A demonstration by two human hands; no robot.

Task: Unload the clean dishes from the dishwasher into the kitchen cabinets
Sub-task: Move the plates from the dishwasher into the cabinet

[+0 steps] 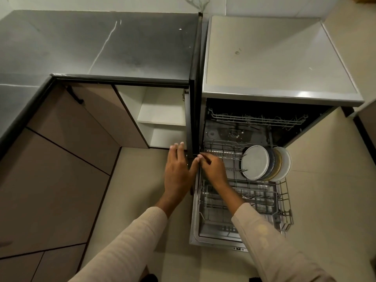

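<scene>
The dishwasher (pixel 274 92) stands open, its door (pixel 213 238) folded flat and the lower rack (pixel 285 200) pulled out over it. Several plates (pixel 255 162) stand on edge at the rack's far right. The upper rack (pixel 254 119) looks empty. Left of the dishwasher, a cabinet (pixel 162 115) with bare white shelves is open; its dark door (pixel 192 119) is seen edge-on. My left hand (pixel 177 169) is spread flat and empty by that door's lower corner. My right hand (pixel 213 165) has its fingers curled at the rack's far left rim, touching my left thumb.
A dark marble countertop (pixel 101 41) wraps around the left and back. Closed beige cabinet fronts (pixel 61 159) line the left side. Beige floor tiles (pixel 138 190) lie between the cabinets and the dishwasher door.
</scene>
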